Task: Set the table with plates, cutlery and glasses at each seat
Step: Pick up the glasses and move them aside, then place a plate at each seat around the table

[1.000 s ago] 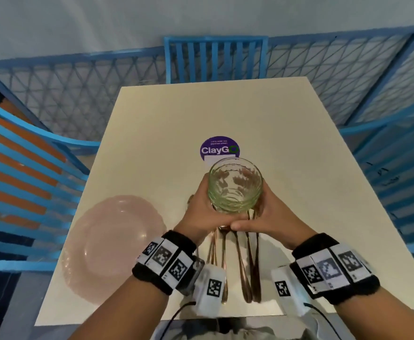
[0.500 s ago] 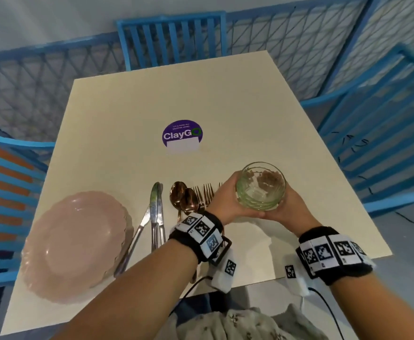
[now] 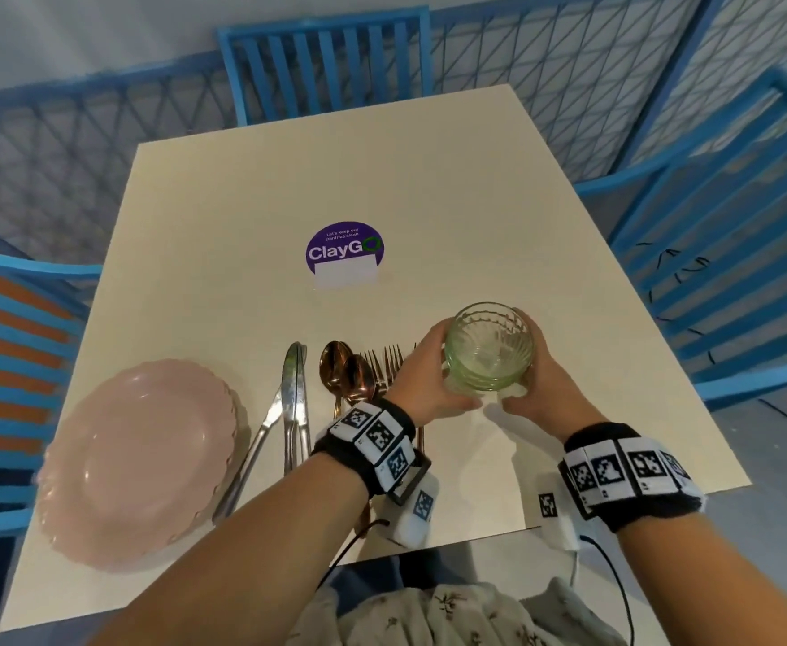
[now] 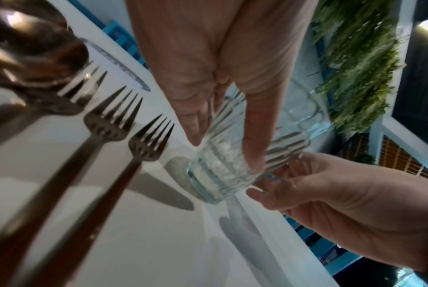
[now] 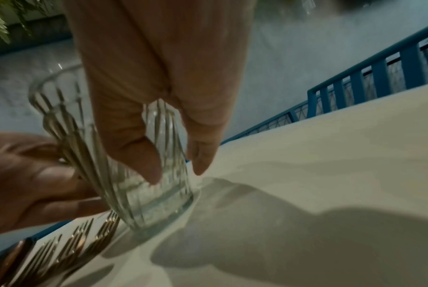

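A stack of ribbed, greenish glasses is held between both hands at the near right of the cream table. My left hand grips its left side and my right hand its right side. In the left wrist view the glass stack tilts, its base at or just above the tabletop; the right wrist view shows the same glass base. Left of the hands lie forks, copper spoons and knives. Stacked pink plates sit at the near left.
A purple round sticker marks the table's middle. Blue slatted chairs stand at the far side, the left and the right. A blue lattice fence runs behind. The forks lie close beside the glass base.
Both hands carried the glass stack from above the cutlery to the right and lowered it toward the table. The cutlery, hidden before, now shows.
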